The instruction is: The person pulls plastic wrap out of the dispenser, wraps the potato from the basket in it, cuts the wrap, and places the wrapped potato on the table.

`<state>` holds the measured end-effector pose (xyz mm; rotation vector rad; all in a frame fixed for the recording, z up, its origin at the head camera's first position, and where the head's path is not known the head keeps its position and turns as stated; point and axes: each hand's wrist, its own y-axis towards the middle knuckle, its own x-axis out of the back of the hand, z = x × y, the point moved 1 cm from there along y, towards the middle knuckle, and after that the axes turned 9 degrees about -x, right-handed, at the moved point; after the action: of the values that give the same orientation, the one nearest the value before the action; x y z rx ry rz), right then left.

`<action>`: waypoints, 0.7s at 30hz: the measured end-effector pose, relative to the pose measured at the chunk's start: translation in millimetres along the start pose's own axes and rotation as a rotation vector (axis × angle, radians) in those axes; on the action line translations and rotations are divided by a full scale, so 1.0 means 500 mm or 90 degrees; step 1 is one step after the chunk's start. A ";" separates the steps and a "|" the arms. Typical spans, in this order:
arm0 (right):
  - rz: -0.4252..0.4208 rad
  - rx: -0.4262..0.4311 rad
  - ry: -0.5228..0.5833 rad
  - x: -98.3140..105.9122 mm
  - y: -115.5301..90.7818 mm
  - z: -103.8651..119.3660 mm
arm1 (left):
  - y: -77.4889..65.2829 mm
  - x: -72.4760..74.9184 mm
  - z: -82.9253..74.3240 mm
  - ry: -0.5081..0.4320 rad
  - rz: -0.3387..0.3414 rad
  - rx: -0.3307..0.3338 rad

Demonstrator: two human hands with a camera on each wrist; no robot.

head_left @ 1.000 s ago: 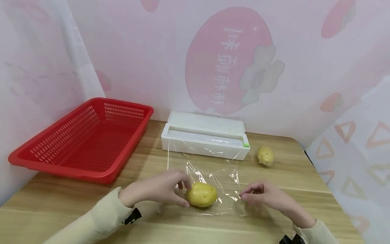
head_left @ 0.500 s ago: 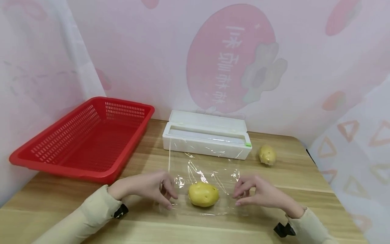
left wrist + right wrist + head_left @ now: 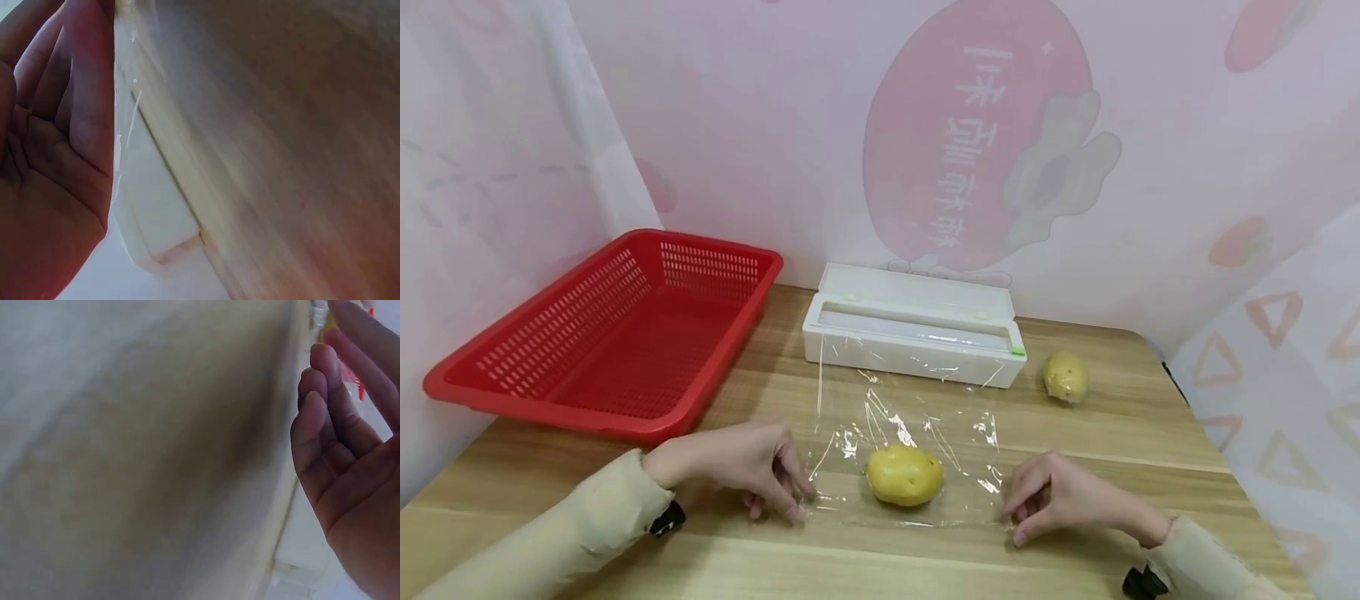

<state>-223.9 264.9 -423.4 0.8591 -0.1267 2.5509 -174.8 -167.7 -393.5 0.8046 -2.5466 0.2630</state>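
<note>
A yellow potato [image 3: 904, 474] lies on a sheet of clear cling film [image 3: 951, 417] drawn forward from a white cling film box [image 3: 917, 367]. At the film's front left corner is my left hand [image 3: 751, 467], its thumb and forefinger bent towards the film, a small gap between their tips. My right hand [image 3: 1067, 500] is at the front right corner with its fingers loosely bent and thumb apart from the forefinger. In the left wrist view, shiny film runs beside the left hand [image 3: 62, 144]. The right wrist view shows the right hand [image 3: 356, 462] with its fingers partly curled.
A red plastic basket [image 3: 647, 429] stands at the left. Another potato [image 3: 1065, 377], with a shiny wrap around it, sits to the right of the box. The wooden table [image 3: 865, 567] meets a pink printed cloth [image 3: 737, 125] behind.
My left hand has moved left, away from the potato, to the film's left corner. My right hand has come in, then moved down and outward to the right corner. The potato stays put.
</note>
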 end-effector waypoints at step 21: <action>-0.005 -0.009 -0.085 -0.012 0.013 -0.002 | 0.027 -0.015 0.008 0.241 0.044 -0.112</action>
<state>-223.3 256.9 -427.6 1.0221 -0.1811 2.4816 -178.8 -154.4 -401.4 0.5430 -2.2061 0.1886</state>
